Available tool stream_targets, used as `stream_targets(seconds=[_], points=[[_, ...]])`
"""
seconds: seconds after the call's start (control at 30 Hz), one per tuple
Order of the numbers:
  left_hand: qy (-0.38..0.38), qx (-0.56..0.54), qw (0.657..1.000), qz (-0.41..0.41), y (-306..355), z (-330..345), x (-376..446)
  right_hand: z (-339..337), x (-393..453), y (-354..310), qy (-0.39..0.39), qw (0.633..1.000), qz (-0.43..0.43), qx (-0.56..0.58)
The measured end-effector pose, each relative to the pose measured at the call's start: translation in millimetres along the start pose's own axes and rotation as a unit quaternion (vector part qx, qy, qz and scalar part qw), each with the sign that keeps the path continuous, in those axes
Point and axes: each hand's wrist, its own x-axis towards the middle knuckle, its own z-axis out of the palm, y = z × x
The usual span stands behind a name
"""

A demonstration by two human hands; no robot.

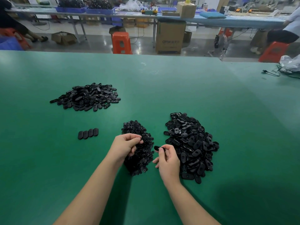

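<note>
Three heaps of black plastic parts lie on the green table (162,82), too many in each to count.

The far left pile (85,96) sits well apart from the hands. It is made of oval shells, some lying flat side up and some hollow side up.

Nearer the person, and left of the hands, four oval shells in a row (88,133) lie side by side, touching one another, all with the smooth side up.

The left hand (125,146) rests on the left edge of the middle pile (141,159), a long heap of smaller, flatter black pieces. Its fingers are curled, with thumb and forefinger meeting at the pile. I cannot tell whether they pinch one of the small pieces.

Just right of that heap, the right hand (168,161) pinches a single oval shell (157,148) between thumb and forefinger. The remaining fingers are loosely curled beneath. The shell is held just above the table in the gap between the middle pile and the right pile (191,146), its free end pointing toward the left hand. The two hands are near each other but not touching.

The right pile is the largest of the three: oval shells, many showing a hole or a hollow inside.

Beyond the table's far edge, one orange stool (122,43) stands just left of one tall cardboard box (169,38). At the far right a black cable (271,73) and a clear plastic bag (290,62) lie on the table.
</note>
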Motion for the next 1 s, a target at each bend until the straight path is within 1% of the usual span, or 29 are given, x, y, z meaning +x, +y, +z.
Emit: stream_targets(seconds=[0.2,0.37,0.43,0.5,0.6,0.7,0.83,1.0], points=[[-0.017,-0.002,1.0,-0.024,-9.9,17.5,-5.4,1.0,-0.4,-2.2,-0.003,1.0,0.01,0.016],[-0.001,0.018,0.999,-0.026,-13.5,27.6,-7.4,1.5,0.4,-3.1,-0.012,0.999,0.027,0.035],[0.002,0.047,0.999,-0.017,-13.3,33.2,-9.5,1.1,0.8,-2.3,-0.014,0.999,0.026,0.036],[0.0,0.104,0.994,0.015,-11.1,39.6,-12.6,0.8,1.3,-0.1,-0.015,0.999,0.024,0.025],[0.013,0.228,0.971,0.075,-9.6,48.3,-15.0,0.4,1.8,4.0,-0.017,1.0,0.02,0.007],[0.025,0.295,0.95,0.097,-9.7,54.0,-16.9,0.7,2.5,6.2,-0.011,1.0,0.006,0.005],[0.025,0.33,0.938,0.104,-6.7,60.0,-20.2,1.8,4.4,10.0,-0.003,1.0,0.004,-0.004],[0.029,0.324,0.94,0.106,-5.4,60.9,-21.0,1.8,5.5,12.8,-0.013,0.999,-0.003,-0.036]])
